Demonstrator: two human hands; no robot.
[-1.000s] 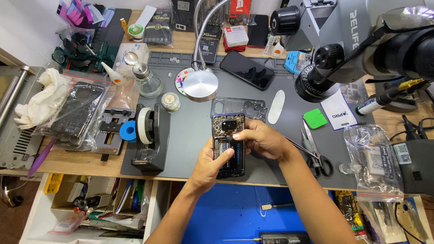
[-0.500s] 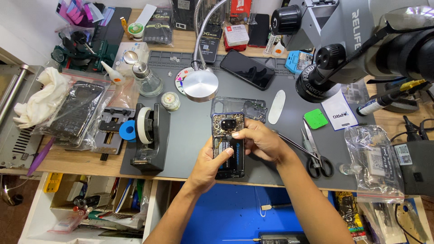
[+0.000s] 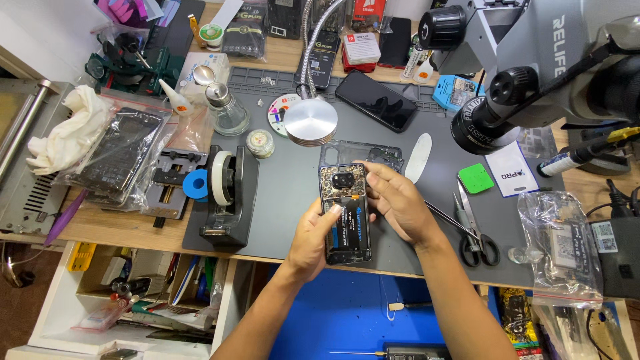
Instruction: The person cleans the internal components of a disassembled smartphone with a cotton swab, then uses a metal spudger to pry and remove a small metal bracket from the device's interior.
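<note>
Opened phone (image 3: 346, 213) at lower centre of frame, long axis running top to bottom, over grey mat (image 3: 280, 200). Left hand (image 3: 313, 243) clasps its lower left edge; right hand (image 3: 399, 203) curled, fingertips on upper right edge. Both in contact.

Both forearms bare, no sleeves, gloves, rings or watch on left hand (image 3: 312, 239) or right hand (image 3: 399, 203).
</note>
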